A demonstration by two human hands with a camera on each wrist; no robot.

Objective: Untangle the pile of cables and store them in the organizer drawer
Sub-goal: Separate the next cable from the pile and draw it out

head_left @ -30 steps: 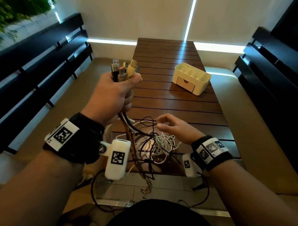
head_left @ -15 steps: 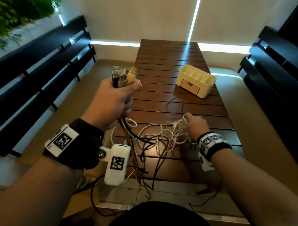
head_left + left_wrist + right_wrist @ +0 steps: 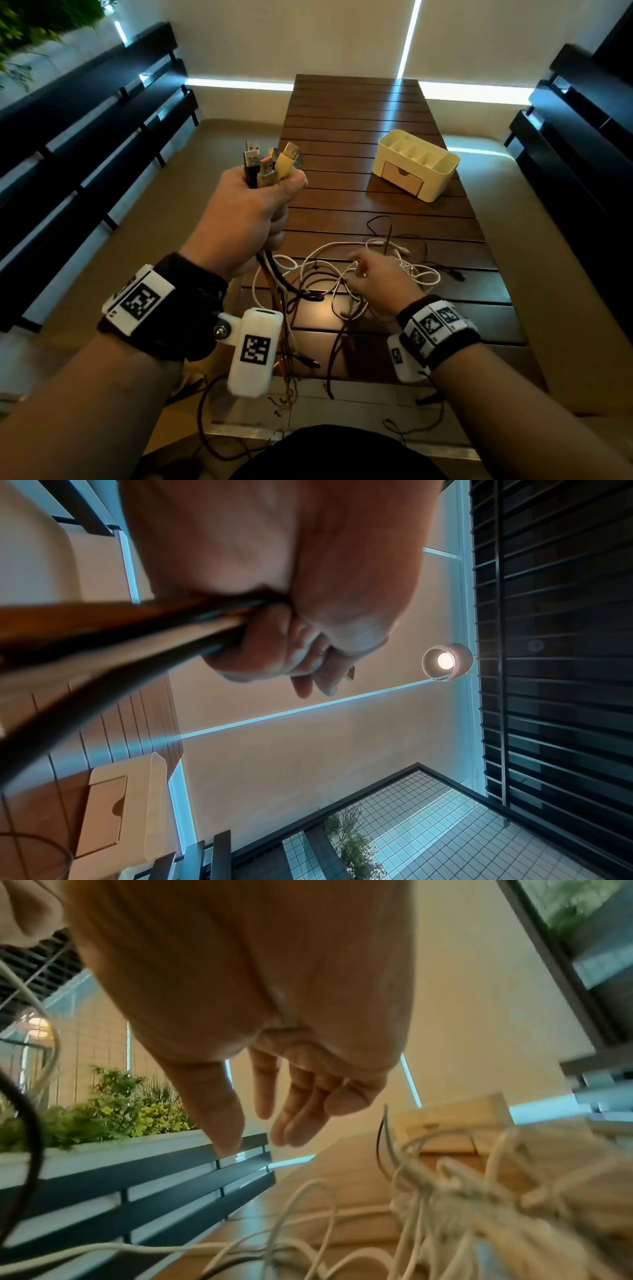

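My left hand [image 3: 250, 219] is raised above the table's near left corner and grips a bundle of cable plugs [image 3: 270, 164], black, grey and yellow, sticking up out of the fist. Their cords [image 3: 113, 631] hang down from the fist into the tangle of white and dark cables [image 3: 342, 281] on the table. My right hand [image 3: 373, 274] hovers over that tangle with fingers spread and relaxed, holding nothing; the right wrist view shows its fingers [image 3: 294, 1112] apart above the white cables [image 3: 445, 1204]. The cream organizer [image 3: 416, 168] with its shut wooden drawer [image 3: 400, 178] stands further back on the right.
The dark slatted wooden table [image 3: 356, 113] runs away from me. Black benches [image 3: 85, 137] line the left side and dark shelving [image 3: 582, 120] the right. Several cable ends hang over the near table edge [image 3: 308, 373].
The right hand has let go of the white cable bunch, which now lies spread further right on the table, and has drawn back left with open fingers. The left hand keeps its grip.
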